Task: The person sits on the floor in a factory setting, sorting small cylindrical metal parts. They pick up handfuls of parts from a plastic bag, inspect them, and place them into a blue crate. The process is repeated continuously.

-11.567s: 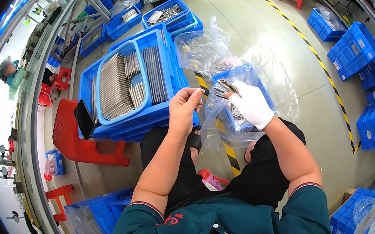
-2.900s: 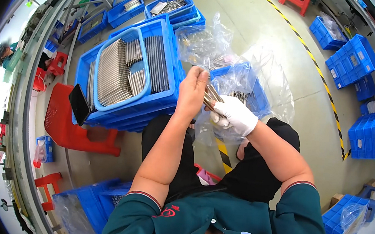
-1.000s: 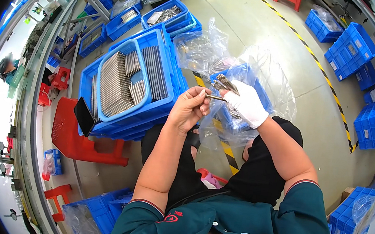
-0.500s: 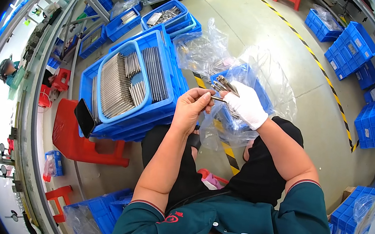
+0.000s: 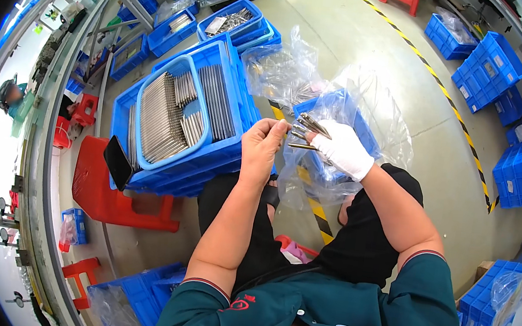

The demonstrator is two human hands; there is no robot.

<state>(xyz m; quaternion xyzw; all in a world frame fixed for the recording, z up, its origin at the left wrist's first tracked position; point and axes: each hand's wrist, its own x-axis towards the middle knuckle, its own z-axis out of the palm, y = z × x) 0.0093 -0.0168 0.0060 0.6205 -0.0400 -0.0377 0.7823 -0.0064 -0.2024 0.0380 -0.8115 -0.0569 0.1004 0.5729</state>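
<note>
My right hand (image 5: 343,150), in a white glove, grips a small bunch of slim metal rods (image 5: 318,126). Their ends fan out to the left, and one rod lies apart below the others. Bare and pinched, my left hand (image 5: 263,144) has its thumb and fingertips right at the rod ends; whatever sits between them is too small to make out. Beneath the gloved hand is a blue crate (image 5: 365,125) lined with clear plastic, with more metal pieces inside. To the left, a light-blue tray (image 5: 204,146) holds rows of similar rods on stacked blue crates (image 5: 242,105).
A dark phone-like slab (image 5: 119,163) leans at the stack's near corner, beside a red stool (image 5: 101,189). Beyond are a blue bin (image 5: 253,15) of metal parts and clear plastic bags (image 5: 285,68). Blue crates (image 5: 490,70) stand right, past a yellow-black floor line (image 5: 440,87).
My left hand has drawn slightly left and up, off the rod it was pinching. That rod now lies lower, in the gloved hand, and the bunch is more fanned out.
</note>
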